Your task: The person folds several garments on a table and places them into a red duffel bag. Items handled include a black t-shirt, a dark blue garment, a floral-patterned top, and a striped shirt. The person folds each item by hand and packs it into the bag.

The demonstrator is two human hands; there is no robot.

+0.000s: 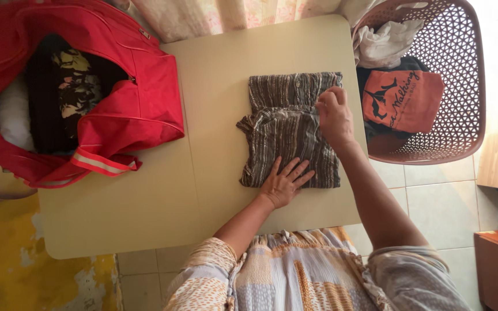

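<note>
A folded grey-brown striped fabric garment (288,138) is pressed flat by the left hand (283,183), fingers spread. Its fold is pinched by the right hand (334,118) near the beige table's (145,213) right edge

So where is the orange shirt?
In the head view, the folded orange shirt lies in the pink plastic laundry basket, right of the table, beside the right hand.

A brown-and-grey striped garment (288,138) lies folded into a rough rectangle on the right part of the counter (145,213), just left of the pink laundry basket (462,75), its upper layer doubled over.
</note>
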